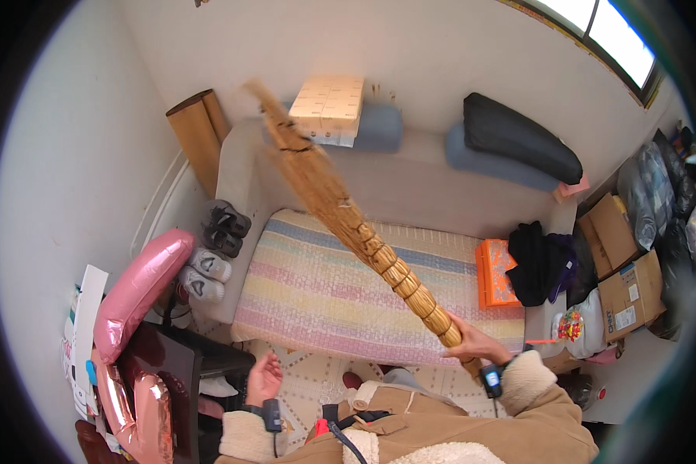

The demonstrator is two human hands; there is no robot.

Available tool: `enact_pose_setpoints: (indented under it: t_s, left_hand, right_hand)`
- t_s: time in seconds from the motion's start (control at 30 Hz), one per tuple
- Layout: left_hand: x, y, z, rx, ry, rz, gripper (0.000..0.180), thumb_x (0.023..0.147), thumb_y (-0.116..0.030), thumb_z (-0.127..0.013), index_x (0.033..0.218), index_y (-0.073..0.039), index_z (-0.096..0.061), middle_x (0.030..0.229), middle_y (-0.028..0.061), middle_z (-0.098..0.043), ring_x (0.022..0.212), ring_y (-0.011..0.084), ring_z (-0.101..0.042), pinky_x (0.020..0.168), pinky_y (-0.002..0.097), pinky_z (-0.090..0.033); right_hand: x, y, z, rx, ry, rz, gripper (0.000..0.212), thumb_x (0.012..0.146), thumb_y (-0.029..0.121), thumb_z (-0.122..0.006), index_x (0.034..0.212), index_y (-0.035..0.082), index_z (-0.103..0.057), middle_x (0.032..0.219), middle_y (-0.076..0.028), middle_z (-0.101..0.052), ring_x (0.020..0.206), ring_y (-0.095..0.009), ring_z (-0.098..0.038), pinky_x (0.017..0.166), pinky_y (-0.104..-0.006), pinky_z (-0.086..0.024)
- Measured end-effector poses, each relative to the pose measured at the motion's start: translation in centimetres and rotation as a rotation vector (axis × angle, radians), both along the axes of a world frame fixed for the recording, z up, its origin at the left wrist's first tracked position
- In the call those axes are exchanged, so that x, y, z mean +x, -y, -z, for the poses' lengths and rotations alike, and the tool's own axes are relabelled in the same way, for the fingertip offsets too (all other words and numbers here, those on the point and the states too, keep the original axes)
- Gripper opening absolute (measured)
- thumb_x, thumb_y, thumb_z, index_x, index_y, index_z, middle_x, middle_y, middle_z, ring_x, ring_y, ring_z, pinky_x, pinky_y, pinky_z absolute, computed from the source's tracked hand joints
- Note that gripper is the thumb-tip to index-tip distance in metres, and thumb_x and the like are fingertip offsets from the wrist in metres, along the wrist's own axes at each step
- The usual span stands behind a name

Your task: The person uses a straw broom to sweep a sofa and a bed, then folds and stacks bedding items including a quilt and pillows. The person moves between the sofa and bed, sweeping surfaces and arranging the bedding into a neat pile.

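Note:
A straw broom (390, 267) slants up and to the left across the view, its bound handle low on the right and its frayed, slightly blurred head near the back wall. Around the lower handle, my right hand (475, 342) is wrapped, so the broom is raised in front of the sofa. My left hand (264, 380) hangs apart from it at the lower left, palm up with loosely bent fingers and nothing in them. The sofa seat under the broom has a striped quilted cover (309, 278).
Shoes (206, 272) sit on the sofa's left arm; pink foil balloons (143, 290) lie beside a dark table (158, 359). An orange box (496, 271) and dark clothes (533, 267) are on the seat's right. Cardboard boxes (630, 298) and bags stand at the right.

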State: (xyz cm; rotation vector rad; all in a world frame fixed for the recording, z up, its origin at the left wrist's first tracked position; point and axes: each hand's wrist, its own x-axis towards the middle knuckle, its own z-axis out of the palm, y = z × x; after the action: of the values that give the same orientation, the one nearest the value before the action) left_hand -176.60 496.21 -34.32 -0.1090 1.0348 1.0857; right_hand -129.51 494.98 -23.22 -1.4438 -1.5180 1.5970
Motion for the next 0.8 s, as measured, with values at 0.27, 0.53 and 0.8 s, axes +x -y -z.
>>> enact_pose_setpoints:
  t_s: [0.27, 0.53, 0.8]
  left_hand:
    - [1.1, -6.4, -11.3, 0.388, -0.115, 0.094, 0.015, 0.087, -0.017, -0.053, 0.099, -0.009, -0.056, 0.080, 0.0011, -0.059, 0.066, 0.0093, -0.054, 0.058, 0.0221, -0.046]
    - [1.2, 1.7, 3.0, -0.115, 0.057, -0.007, 0.007, 0.083, -0.013, -0.058, 0.087, -0.009, -0.059, 0.079, 0.0012, -0.060, 0.070, 0.0091, -0.055, 0.060, 0.0227, -0.045]
    - [-1.3, 10.6, 5.1, -0.251, -0.066, -0.298, 0.008, 0.079, -0.013, -0.063, 0.084, -0.010, -0.057, 0.076, 0.0008, -0.060, 0.062, 0.0094, -0.055, 0.054, 0.0219, -0.045]
  right_hand:
    - [-2.0, -2.4, 4.7, 0.149, 0.087, 0.302, 0.075, 0.063, 0.003, -0.065, 0.130, 0.002, -0.030, 0.100, -0.008, -0.050, 0.083, -0.017, -0.051, 0.071, -0.0290, -0.044]
    - [3.5, -6.8, 4.6, 0.270, 0.216, 0.613, 0.079, 0.062, 0.009, -0.064, 0.131, 0.005, -0.027, 0.093, -0.009, -0.055, 0.081, -0.020, -0.055, 0.069, -0.0299, -0.046]
    - [7.7, -16.8, 8.4, 0.068, 0.225, 0.609, 0.072, 0.065, 0.007, -0.064, 0.127, 0.005, -0.029, 0.082, -0.011, -0.053, 0.067, -0.021, -0.054, 0.057, -0.0325, -0.046]
